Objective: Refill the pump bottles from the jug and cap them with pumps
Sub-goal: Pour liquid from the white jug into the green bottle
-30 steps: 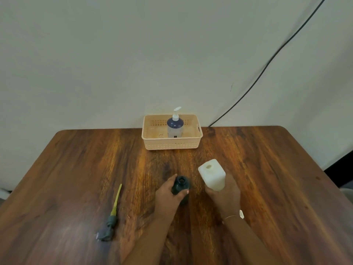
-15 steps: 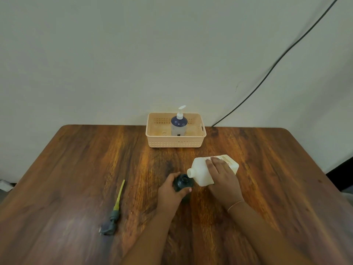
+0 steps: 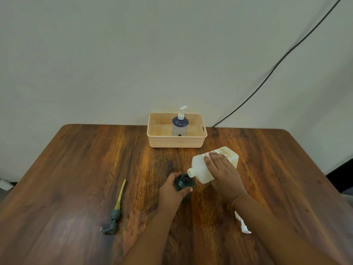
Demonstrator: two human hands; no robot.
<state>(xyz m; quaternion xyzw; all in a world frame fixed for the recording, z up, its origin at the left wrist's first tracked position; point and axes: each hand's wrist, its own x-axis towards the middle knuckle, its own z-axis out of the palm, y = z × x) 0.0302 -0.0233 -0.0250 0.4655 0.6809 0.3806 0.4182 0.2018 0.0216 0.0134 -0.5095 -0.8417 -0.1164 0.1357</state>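
Note:
An open dark pump bottle (image 3: 183,182) stands upright on the wooden table, and my left hand (image 3: 172,190) grips it round the side. My right hand (image 3: 222,174) holds the white jug (image 3: 202,169), tipped over with its spout right at the bottle's mouth. A grey pump with a yellow tube (image 3: 114,212) lies on the table to the left. A white pump (image 3: 242,223) lies near my right forearm, partly hidden by it.
A peach basket (image 3: 176,143) stands at the table's far edge against the wall and holds a dark bottle with a white pump (image 3: 180,124). A black cable (image 3: 277,66) runs down the wall at the right.
My right hand has tipped the jug from upright down to the left, bringing its spout to the bottle's mouth. My left hand keeps holding the bottle.

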